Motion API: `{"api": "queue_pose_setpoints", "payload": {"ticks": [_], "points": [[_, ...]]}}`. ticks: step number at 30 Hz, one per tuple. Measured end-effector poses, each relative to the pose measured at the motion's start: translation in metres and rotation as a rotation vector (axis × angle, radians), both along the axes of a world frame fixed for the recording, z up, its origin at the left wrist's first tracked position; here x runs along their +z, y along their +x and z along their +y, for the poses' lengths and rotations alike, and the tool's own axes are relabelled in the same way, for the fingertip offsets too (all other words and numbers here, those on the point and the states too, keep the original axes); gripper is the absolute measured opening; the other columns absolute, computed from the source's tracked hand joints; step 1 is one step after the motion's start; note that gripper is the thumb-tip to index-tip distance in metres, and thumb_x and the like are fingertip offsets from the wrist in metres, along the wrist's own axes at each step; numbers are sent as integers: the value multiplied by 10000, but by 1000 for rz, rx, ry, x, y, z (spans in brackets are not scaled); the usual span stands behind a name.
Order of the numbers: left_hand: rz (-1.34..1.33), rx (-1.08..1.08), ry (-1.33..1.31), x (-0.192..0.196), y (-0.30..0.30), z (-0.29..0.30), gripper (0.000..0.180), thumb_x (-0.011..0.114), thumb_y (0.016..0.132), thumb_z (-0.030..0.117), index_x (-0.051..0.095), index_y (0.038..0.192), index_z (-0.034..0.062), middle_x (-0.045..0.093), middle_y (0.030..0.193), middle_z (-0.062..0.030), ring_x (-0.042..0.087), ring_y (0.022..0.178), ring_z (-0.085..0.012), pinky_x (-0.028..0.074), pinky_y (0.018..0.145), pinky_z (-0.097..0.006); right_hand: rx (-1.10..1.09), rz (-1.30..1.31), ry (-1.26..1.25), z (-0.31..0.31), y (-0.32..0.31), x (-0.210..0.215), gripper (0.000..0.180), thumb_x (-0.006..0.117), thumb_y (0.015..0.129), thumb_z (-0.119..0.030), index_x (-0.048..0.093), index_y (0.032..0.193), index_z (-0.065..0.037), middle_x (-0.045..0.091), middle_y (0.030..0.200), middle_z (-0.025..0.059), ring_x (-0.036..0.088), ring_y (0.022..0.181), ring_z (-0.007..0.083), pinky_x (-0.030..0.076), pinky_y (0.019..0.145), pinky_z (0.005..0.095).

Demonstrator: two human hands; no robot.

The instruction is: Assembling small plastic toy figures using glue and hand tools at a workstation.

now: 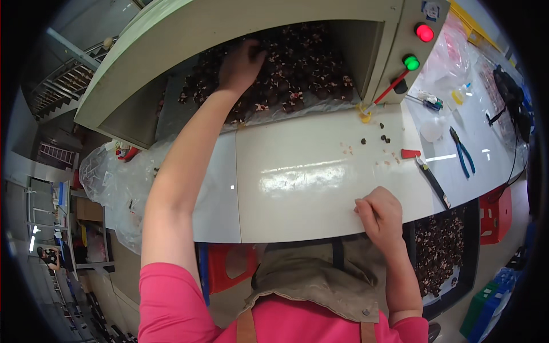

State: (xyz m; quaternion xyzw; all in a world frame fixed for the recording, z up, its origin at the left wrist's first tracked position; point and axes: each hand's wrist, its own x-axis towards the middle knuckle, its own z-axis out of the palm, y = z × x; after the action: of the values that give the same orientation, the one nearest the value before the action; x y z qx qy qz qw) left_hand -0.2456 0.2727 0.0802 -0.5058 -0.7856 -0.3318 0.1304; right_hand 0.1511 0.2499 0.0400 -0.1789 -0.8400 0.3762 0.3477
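My left hand (pixel 243 67) reaches into the wide opening of a cream-coloured machine (pixel 229 17). Its fingers are curled over a bed of small dark round pieces (pixel 286 74) with pale pink bits among them. Whether a piece is pinched in those fingers is hard to make out. The bed lies on clear plastic sheeting (pixel 309 111). Close to the front edge of the white table (pixel 297 211), my right hand (pixel 380 214) is closed, thumb against the curled forefinger. What it holds, if anything, is hidden. Several loose dark pieces (pixel 384 138) and pale crumbs lie farther up the table.
On the right lie a black-handled tool with a red end (pixel 432 180), blue-handled pliers (pixel 460 151) and screwdrivers (pixel 426 102). Crumpled clear plastic (pixel 114 183) covers the left side. Below right stands a black tray (pixel 470 257) of similar dark pieces. Red stools (pixel 229 267) are under the table.
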Motion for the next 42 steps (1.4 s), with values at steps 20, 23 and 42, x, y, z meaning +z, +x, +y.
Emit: {"api": "queue_pose_setpoints", "payload": {"ticks": [20,23,42], "points": [[-897,-547,71,17,178,-128,244,595,829,18,479,1043,29,532,978,-43,537,872,-105,448,771,-234,-9,-11,140,-7,8,-8,79,643,751,-12,573,785,-22,551,703,77,521,605,210,419,547,299],[-1041,-631,-51,11,236,-196,297,589,809,-42,455,1065,28,507,1010,-57,529,905,-119,440,818,-263,79,187,-568,-54,9,3,191,606,809,-17,536,986,-15,569,864,55,530,727,124,439,663,245],[-1732,-329,-31,-47,291,-264,443,534,858,4,395,1278,31,499,1136,-70,533,1003,-129,458,851,-257,380,75,-1207,-119,26,-33,249,506,881,-2,438,1120,-13,507,1119,88,522,990,132,415,875,247]]}}
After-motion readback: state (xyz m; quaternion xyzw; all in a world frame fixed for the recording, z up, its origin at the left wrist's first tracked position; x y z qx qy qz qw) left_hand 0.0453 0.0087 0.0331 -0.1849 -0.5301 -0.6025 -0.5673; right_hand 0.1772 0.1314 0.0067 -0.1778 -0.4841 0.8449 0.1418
